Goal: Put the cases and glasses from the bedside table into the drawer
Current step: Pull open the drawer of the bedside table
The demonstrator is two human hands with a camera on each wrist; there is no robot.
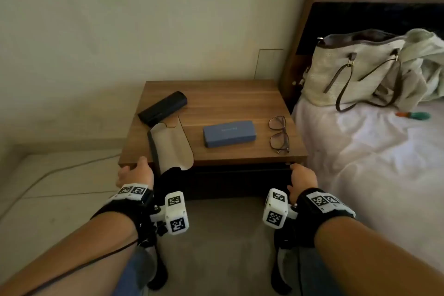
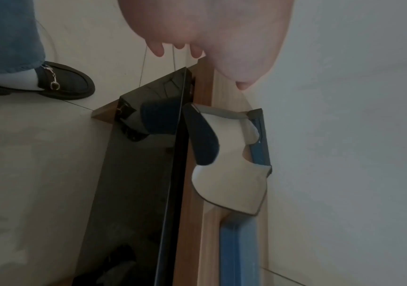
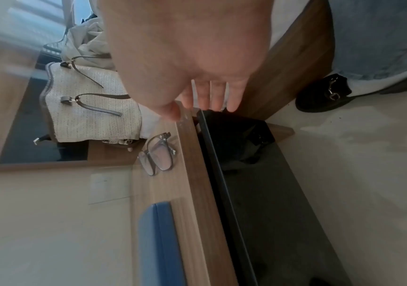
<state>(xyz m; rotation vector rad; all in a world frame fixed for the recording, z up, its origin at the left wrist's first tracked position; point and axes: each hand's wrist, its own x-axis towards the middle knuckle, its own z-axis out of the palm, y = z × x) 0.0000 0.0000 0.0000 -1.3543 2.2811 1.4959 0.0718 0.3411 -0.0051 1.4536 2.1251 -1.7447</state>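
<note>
On the wooden bedside table (image 1: 228,98) lie a closed black case (image 1: 162,108), an open beige-lined soft case (image 1: 170,146) that overhangs the front edge, a blue case (image 1: 229,133) and folded glasses (image 1: 278,133). Below the top is the glossy black drawer front (image 1: 240,182). My left hand (image 1: 134,173) is at the front left corner, thumb on the top edge, fingertips (image 2: 158,51) loosely bent and holding nothing. My right hand (image 1: 301,175) is at the front right corner. Its straight fingers (image 3: 209,96) reach the drawer's end, and the thumb touches the tabletop edge beside the glasses (image 3: 158,154).
A bed with a white sheet (image 1: 360,163) stands right against the table, with a woven handbag (image 1: 348,72) and crumpled cloth on it. A wall is behind and to the left. My shoes (image 2: 58,81) stand on the pale floor before the drawer.
</note>
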